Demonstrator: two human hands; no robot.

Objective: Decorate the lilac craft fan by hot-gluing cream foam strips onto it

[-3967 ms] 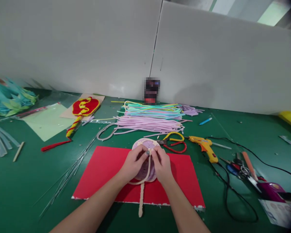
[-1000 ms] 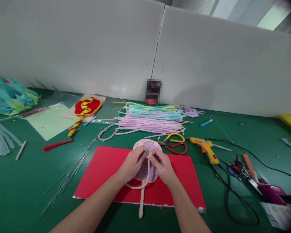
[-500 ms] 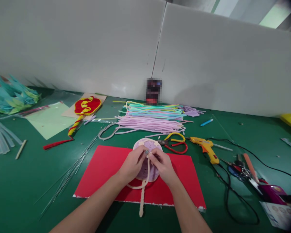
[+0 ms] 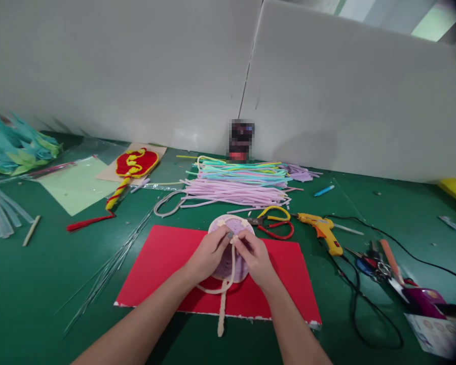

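A round lilac fan (image 4: 223, 267) with a cream rim and a twisted cream handle (image 4: 222, 309) lies on a red board (image 4: 167, 263). Over its upper middle, my left hand (image 4: 211, 252) and my right hand (image 4: 255, 254) meet, thumbs and forefingers pinched together. Between the fingertips is the end of a cream pipe cleaner (image 4: 233, 266); its free length hangs down and curves left across the handle. Small cream shapes sit along the fan's top edge. The fingers hide the exact spot being pinched.
Behind the board lie bundled pastel pipe cleaners (image 4: 237, 191) and red-yellow handled pliers (image 4: 275, 223). A yellow glue gun (image 4: 323, 230) with a black cord is on the right, near scattered tools (image 4: 382, 268). Left are thin wires (image 4: 114, 263) and a red-yellow fan (image 4: 137, 162).
Both hands keep their pinch at nearly the same spot, with only slight finger movement. The whole view has shifted a little.
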